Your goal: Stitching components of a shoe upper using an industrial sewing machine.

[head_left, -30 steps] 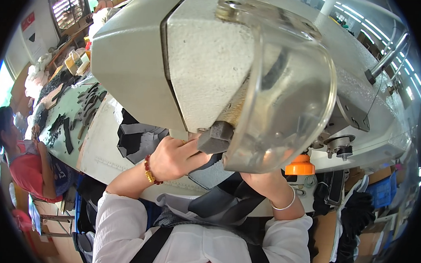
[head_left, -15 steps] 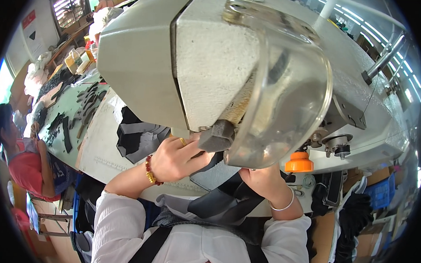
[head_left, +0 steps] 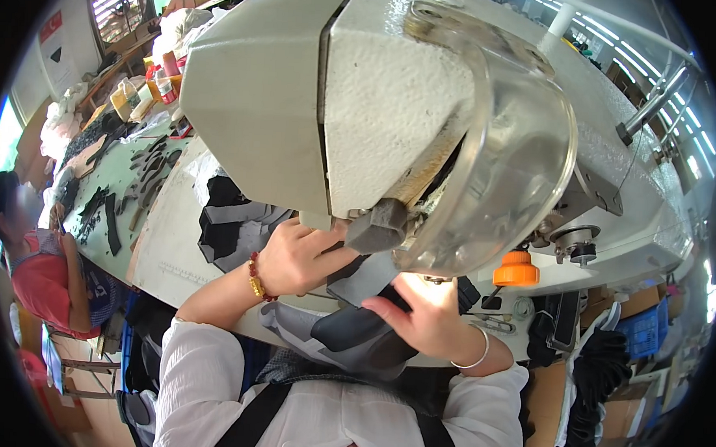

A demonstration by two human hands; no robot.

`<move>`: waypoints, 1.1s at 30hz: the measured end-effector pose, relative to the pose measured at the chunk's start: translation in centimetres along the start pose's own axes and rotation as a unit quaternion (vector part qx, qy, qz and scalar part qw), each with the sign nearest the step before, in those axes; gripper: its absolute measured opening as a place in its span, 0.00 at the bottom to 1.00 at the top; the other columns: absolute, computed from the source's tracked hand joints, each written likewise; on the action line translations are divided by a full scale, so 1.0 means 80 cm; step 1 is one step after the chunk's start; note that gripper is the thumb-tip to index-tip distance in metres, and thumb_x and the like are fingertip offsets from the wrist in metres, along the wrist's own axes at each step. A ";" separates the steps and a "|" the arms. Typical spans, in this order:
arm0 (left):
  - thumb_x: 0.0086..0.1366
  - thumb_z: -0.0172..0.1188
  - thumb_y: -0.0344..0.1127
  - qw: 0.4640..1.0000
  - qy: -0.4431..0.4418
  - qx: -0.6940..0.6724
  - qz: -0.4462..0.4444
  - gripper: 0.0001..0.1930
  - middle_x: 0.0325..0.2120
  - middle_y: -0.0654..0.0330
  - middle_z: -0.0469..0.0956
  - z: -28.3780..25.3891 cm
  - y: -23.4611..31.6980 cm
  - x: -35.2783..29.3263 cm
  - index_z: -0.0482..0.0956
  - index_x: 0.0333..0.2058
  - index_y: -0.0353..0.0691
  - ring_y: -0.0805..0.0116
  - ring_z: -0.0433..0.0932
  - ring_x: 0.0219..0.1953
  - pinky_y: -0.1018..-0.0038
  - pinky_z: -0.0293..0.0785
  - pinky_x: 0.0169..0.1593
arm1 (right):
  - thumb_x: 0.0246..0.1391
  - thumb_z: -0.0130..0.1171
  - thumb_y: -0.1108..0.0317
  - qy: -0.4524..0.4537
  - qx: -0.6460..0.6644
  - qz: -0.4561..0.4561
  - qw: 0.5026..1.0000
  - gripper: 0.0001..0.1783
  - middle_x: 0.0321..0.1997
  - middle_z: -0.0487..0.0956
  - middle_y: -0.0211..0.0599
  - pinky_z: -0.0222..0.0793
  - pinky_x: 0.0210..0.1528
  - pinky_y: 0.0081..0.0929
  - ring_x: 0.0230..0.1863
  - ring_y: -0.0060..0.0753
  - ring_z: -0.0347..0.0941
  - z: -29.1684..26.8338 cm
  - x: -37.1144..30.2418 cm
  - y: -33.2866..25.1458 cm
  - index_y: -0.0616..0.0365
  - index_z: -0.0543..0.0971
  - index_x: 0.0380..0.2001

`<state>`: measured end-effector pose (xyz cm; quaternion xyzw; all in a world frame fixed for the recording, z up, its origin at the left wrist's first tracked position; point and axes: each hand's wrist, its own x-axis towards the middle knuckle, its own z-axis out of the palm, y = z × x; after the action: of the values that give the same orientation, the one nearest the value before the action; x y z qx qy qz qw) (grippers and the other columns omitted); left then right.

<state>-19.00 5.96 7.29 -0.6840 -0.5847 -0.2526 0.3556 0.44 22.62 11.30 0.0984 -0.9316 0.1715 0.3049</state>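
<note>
Holding: your 2 hands are on a dark shoe upper (head_left: pixel 362 334) right under the sewing machine head (head_left: pixel 338 105).
Left hand (head_left: pixel 298 257): curled on the upper's top edge, by the grey foot (head_left: pixel 378 224).
Right hand (head_left: pixel 426 312): fingers spread flat over it; grip looks loose, hard to tell behind the clear guard (head_left: pixel 502 165).
Nearby: orange knob (head_left: pixel 516 268), cut pieces (head_left: pixel 228 223).

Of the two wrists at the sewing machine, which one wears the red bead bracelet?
The left hand wears the red bead bracelet, with gold beads in it. The right hand has a plain thin silver bangle.
</note>
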 end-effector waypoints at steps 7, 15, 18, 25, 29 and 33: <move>0.51 0.63 0.33 0.996 -0.031 -0.035 0.081 0.19 0.38 0.57 0.82 -0.044 0.024 0.036 0.84 0.44 0.39 0.64 0.84 0.35 0.70 0.87 0.43 | 0.42 0.65 0.70 0.075 -0.039 -0.266 0.960 0.11 0.31 0.75 0.27 0.73 0.41 0.29 0.37 0.29 0.73 0.008 0.005 -0.034 0.63 0.84 0.31; 0.52 0.68 0.29 0.975 0.029 -0.163 -0.146 0.17 0.38 0.51 0.86 -0.038 0.019 0.010 0.86 0.43 0.34 0.58 0.87 0.35 0.72 0.82 0.34 | 0.50 0.74 0.67 0.004 -0.124 0.004 0.992 0.11 0.38 0.85 0.37 0.73 0.36 0.39 0.38 0.43 0.81 -0.012 0.000 0.027 0.61 0.83 0.33; 0.51 0.69 0.27 0.885 0.063 -0.322 -0.330 0.18 0.38 0.52 0.86 -0.030 0.022 0.009 0.86 0.43 0.36 0.56 0.86 0.34 0.71 0.81 0.33 | 0.53 0.72 0.72 -0.010 0.020 0.043 0.999 0.07 0.39 0.85 0.37 0.75 0.40 0.37 0.39 0.43 0.82 -0.006 -0.005 0.044 0.59 0.84 0.35; 0.54 0.67 0.27 0.995 -0.024 -0.100 -0.011 0.09 0.36 0.53 0.84 -0.057 0.043 0.039 0.83 0.35 0.32 0.58 0.87 0.39 0.68 0.87 0.42 | 0.46 0.67 0.78 0.058 0.078 0.007 0.995 0.08 0.28 0.78 0.37 0.69 0.34 0.42 0.28 0.46 0.75 0.001 -0.003 0.043 0.59 0.78 0.29; 0.56 0.67 0.28 0.999 -0.004 -0.052 0.006 0.08 0.36 0.54 0.83 -0.058 0.052 0.050 0.84 0.35 0.33 0.60 0.86 0.38 0.69 0.87 0.42 | 0.44 0.66 0.79 0.044 0.060 0.012 0.997 0.08 0.26 0.76 0.36 0.68 0.31 0.41 0.25 0.46 0.74 0.002 -0.004 0.038 0.59 0.76 0.27; 0.54 0.68 0.28 0.998 -0.012 -0.056 0.005 0.08 0.35 0.55 0.83 -0.058 0.047 0.049 0.83 0.34 0.33 0.61 0.86 0.36 0.69 0.87 0.42 | 0.42 0.66 0.79 0.089 0.071 -0.017 0.993 0.09 0.24 0.75 0.36 0.66 0.27 0.41 0.25 0.47 0.73 0.014 -0.003 0.043 0.58 0.75 0.26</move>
<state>-14.26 4.55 12.44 -0.7089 -0.5705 -0.2747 0.3108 -0.92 25.42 9.40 0.1199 -0.8844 0.2398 0.3820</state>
